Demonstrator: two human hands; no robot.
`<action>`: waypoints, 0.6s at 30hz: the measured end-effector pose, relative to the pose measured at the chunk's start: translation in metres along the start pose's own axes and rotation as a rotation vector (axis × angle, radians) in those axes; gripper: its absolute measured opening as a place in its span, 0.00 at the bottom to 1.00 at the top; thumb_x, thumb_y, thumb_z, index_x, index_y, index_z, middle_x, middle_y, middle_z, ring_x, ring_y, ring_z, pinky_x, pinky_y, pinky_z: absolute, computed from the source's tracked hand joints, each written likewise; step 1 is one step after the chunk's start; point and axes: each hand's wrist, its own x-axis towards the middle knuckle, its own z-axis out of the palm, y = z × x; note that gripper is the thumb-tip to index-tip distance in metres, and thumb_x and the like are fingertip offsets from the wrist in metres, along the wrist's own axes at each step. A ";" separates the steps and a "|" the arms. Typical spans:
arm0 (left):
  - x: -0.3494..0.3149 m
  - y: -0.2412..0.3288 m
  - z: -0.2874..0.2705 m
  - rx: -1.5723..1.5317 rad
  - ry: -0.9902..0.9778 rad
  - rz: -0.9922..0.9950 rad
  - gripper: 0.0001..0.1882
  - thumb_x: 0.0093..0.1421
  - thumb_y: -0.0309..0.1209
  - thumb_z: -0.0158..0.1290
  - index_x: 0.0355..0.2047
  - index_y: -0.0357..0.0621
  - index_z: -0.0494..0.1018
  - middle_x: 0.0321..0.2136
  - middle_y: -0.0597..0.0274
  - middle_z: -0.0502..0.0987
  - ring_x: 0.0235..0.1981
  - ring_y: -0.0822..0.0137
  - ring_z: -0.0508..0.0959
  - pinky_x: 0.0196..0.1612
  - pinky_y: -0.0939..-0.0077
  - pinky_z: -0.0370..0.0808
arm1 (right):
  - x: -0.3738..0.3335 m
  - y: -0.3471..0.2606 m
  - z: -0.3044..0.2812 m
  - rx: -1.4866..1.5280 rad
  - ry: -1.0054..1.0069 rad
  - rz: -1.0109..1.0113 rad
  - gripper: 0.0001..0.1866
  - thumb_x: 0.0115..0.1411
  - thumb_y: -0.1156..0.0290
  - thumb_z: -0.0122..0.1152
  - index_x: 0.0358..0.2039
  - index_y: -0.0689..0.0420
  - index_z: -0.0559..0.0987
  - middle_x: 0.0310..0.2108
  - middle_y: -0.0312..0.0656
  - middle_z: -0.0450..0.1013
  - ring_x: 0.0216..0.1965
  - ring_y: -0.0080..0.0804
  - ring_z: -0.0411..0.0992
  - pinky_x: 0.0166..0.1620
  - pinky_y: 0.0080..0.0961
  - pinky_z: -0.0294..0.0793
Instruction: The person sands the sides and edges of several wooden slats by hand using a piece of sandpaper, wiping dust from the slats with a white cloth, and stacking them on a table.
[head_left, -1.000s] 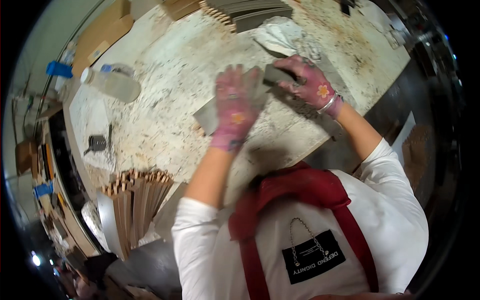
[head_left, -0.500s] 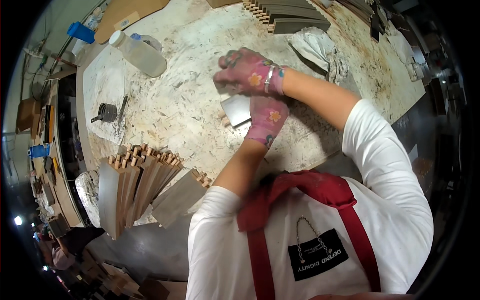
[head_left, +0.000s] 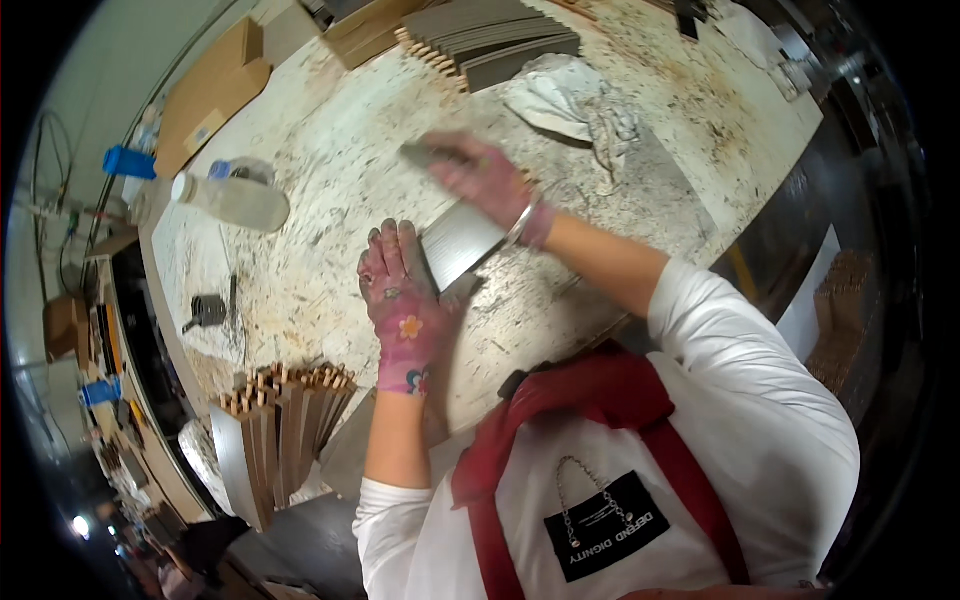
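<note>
My left hand (head_left: 405,300), in a pink flowered glove, holds the left edge of a small grey rectangular panel (head_left: 458,243) against the stained worktop (head_left: 330,150). My right hand (head_left: 485,180), also gloved and blurred by motion, is over the panel's far end and grips a small dark block (head_left: 432,153), which looks like a sanding pad. The panel lies between both hands, partly covered by the right wrist.
A white rag (head_left: 575,100) lies beyond the hands. Stacks of grey panels with wooden edges sit at the far side (head_left: 490,45) and at the near left (head_left: 285,430). A clear plastic bottle (head_left: 235,200) lies at left beside a small dark can (head_left: 205,310). Cardboard (head_left: 215,90) lies at the far left.
My right hand has swept away from me across the panel, now blurred. My left hand shifted to the panel's left edge. The view tilted, so the table appears lower.
</note>
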 end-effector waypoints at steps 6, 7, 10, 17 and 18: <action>0.007 0.009 0.027 -0.087 0.114 0.115 0.46 0.52 0.52 0.61 0.64 0.33 0.61 0.60 0.39 0.65 0.63 0.41 0.63 0.66 0.45 0.56 | -0.004 -0.002 -0.010 0.205 0.002 0.021 0.26 0.60 0.54 0.68 0.53 0.57 0.78 0.50 0.43 0.76 0.50 0.33 0.75 0.56 0.27 0.74; 0.011 0.016 0.028 -0.065 0.118 0.102 0.46 0.50 0.48 0.64 0.63 0.34 0.62 0.59 0.39 0.66 0.62 0.42 0.64 0.66 0.47 0.57 | 0.013 0.005 -0.037 0.125 0.085 -0.022 0.25 0.60 0.56 0.67 0.53 0.59 0.77 0.48 0.42 0.77 0.48 0.30 0.75 0.54 0.26 0.74; 0.016 0.013 0.017 -0.066 0.118 0.136 0.43 0.52 0.50 0.62 0.62 0.36 0.64 0.55 0.43 0.70 0.58 0.44 0.67 0.63 0.51 0.61 | 0.029 0.035 -0.099 0.040 0.383 -0.033 0.24 0.60 0.58 0.66 0.52 0.58 0.78 0.45 0.40 0.78 0.47 0.28 0.74 0.52 0.25 0.72; -0.027 0.022 -0.048 -0.096 0.214 0.112 0.38 0.52 0.45 0.63 0.62 0.45 0.67 0.52 0.50 0.70 0.56 0.42 0.67 0.62 0.50 0.63 | -0.010 -0.002 -0.116 0.154 0.232 0.014 0.19 0.65 0.62 0.61 0.52 0.58 0.79 0.43 0.36 0.77 0.40 0.22 0.72 0.45 0.20 0.73; -0.048 0.018 -0.071 -0.107 0.164 0.102 0.38 0.53 0.45 0.62 0.62 0.44 0.67 0.53 0.50 0.70 0.57 0.42 0.67 0.63 0.50 0.62 | -0.009 0.003 -0.125 0.063 0.230 -0.074 0.18 0.66 0.63 0.60 0.53 0.58 0.79 0.44 0.36 0.77 0.41 0.21 0.72 0.44 0.19 0.73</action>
